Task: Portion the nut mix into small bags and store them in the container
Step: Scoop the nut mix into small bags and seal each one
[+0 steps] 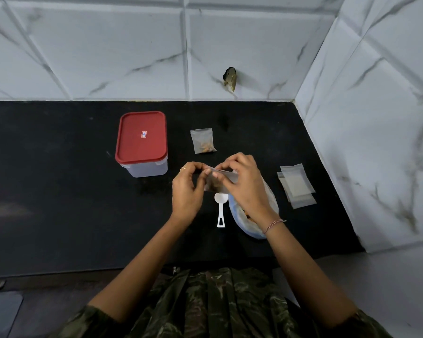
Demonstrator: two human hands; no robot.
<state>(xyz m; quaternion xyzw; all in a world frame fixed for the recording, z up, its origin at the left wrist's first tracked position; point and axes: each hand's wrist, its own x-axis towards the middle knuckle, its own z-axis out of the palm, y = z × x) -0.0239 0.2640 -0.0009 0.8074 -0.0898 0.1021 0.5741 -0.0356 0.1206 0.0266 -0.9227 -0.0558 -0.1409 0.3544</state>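
Both hands hold a small clear bag (217, 182) with some nut mix in it, above the black counter. My left hand (187, 191) pinches its left top edge. My right hand (244, 185) pinches the top edge from the right. Under my right wrist sits the large bag of nut mix (259, 228), mostly hidden. A white scoop (221, 208) lies on the counter between my wrists. Another filled small bag (203, 140) lies farther back. The container (142, 145), clear with a red lid on it, stands at the left.
A stack of empty small bags (296, 186) lies to the right, near the marble-tiled side wall (376, 142). The tiled back wall has a dark hole (230, 78). The counter (59, 179) ends at its front edge near my body.
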